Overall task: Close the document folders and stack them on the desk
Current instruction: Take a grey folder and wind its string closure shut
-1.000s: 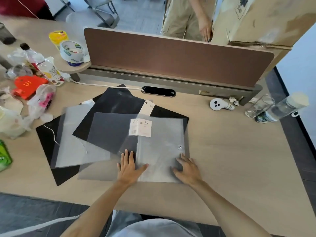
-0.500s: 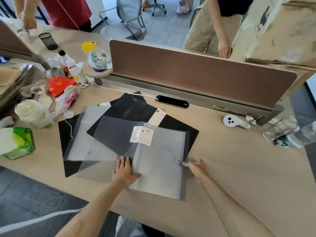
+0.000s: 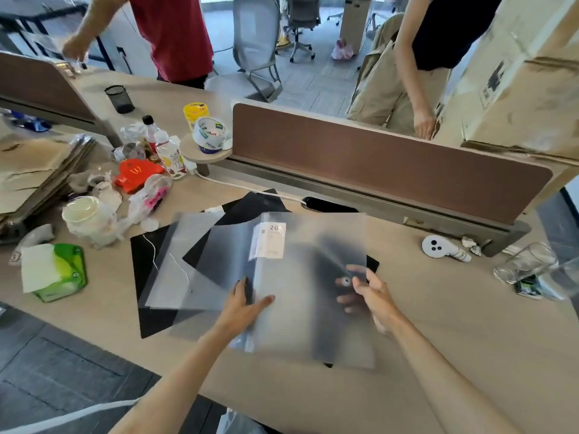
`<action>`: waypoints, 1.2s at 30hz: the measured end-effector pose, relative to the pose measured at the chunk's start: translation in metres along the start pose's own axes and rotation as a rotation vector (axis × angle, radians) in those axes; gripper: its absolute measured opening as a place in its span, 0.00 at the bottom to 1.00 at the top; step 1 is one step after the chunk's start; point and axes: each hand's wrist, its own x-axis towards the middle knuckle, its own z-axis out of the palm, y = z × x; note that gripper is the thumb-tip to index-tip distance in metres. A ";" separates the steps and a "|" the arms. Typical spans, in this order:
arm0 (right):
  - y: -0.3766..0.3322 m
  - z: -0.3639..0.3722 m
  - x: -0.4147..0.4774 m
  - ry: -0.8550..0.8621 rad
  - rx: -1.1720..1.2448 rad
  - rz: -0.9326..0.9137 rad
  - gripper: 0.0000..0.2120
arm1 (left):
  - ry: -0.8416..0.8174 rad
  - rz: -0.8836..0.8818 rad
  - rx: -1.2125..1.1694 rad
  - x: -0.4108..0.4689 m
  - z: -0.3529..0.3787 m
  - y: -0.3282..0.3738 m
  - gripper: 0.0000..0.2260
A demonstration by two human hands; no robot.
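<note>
**Desk Surface: Translucent Folder Held in Both Hands**

Light wooden desk (image 3: pixel 438 339) is carrying a loose spread of document folders in front of a brown divider panel (image 3: pixel 376 164). 2 people are standing beyond the panel.

1. A frosted translucent folder (image 3: pixel 300 324) is sitting uppermost, over the near edge of the desk, and is showing blurred. A white label (image 3: pixel 271 241) marked "20" is sitting near its top, beside the spine.
2. The left hand (image 3: pixel 242 308) is gripping the folder at the spine side, with the thumb lying across the front cover and the fingers curling behind it.
3. The right hand (image 3: pixel 372 296) is pinching the opposite edge. The thumb is pressing on the front beside the snap button (image 3: pixel 346 280), and the fingers are showing through the cover from behind.
4. Black folders (image 3: pixel 250 203) and further translucent folders (image 3: pixel 175 270) are lying fanned out flat on the desk, beneath and to the left of the held folder.

A green tissue pack (image 3: pixel 59 270) is lying at the left. A drinking glass (image 3: pixel 523 263) is standing at the right, well apart from the folders.
</note>
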 end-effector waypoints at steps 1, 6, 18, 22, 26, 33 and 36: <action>-0.008 0.001 -0.001 -0.015 0.006 -0.027 0.12 | -0.026 0.014 -0.132 -0.001 -0.005 0.010 0.47; -0.052 0.005 -0.007 -0.011 0.065 -0.182 0.10 | -0.026 0.184 -0.412 -0.025 -0.021 0.072 0.21; -0.089 0.005 -0.001 0.159 -0.444 -0.365 0.28 | 0.105 0.281 -0.665 -0.042 -0.035 0.112 0.13; -0.076 0.001 -0.006 0.003 -0.255 -0.167 0.26 | 0.057 0.241 -0.728 -0.043 -0.038 0.105 0.11; -0.063 0.005 -0.005 -0.023 -0.232 -0.159 0.07 | 0.013 0.171 -0.736 -0.036 -0.042 0.082 0.12; -0.044 0.014 0.009 -0.048 -0.590 -0.100 0.05 | 0.123 0.069 -0.574 -0.007 -0.033 0.035 0.14; -0.030 0.016 0.020 -0.091 -0.686 -0.022 0.03 | 0.134 0.023 -0.427 0.010 -0.024 0.019 0.15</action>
